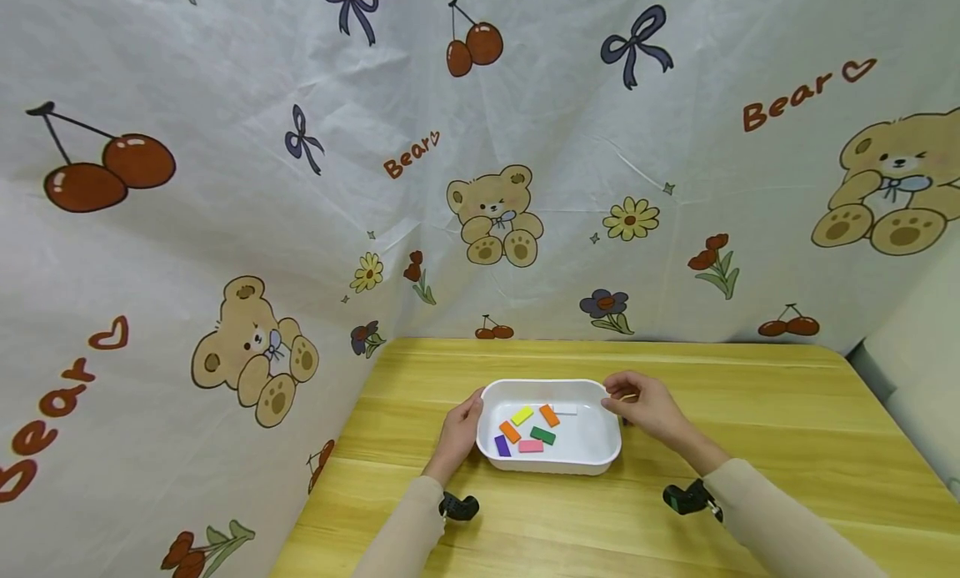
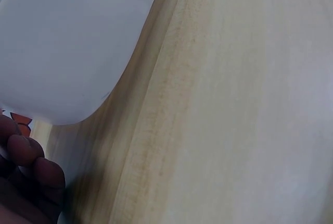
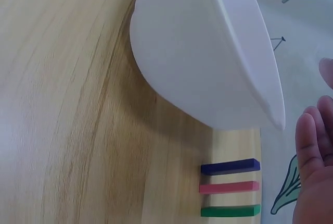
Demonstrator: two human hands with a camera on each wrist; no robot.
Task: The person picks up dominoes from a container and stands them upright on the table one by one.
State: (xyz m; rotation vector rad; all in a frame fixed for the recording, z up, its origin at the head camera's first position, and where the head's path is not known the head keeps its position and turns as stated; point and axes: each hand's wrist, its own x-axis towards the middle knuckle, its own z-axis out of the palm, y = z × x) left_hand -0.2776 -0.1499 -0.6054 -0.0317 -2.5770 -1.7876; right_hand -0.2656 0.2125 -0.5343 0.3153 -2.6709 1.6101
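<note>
A white plastic tray (image 1: pixel 600 468) stands on the table with several small flat coloured blocks inside. Among them are a yellow block (image 1: pixel 522 415), a green block (image 1: pixel 543 435), a pink block (image 1: pixel 531 446), a purple block (image 1: pixel 502 446) and a white block (image 1: pixel 566 409). My left hand (image 1: pixel 456 434) holds the tray's left end by the rim; its curled fingers (image 2: pixel 49 174) show against the outer wall in the left wrist view. Above the tray's right rim hovers my right hand (image 1: pixel 651 407), thumb and fingers apart, nothing visible between them in the right wrist view.
Beyond the tray's right end, a dark blue block (image 3: pixel 230 166), a pink block (image 3: pixel 229 187) and a green block (image 3: pixel 230 211) stand in a row on the wooden table (image 1: pixel 555 528). A bear-patterned cloth (image 1: pixel 525 103) hangs behind and at the left.
</note>
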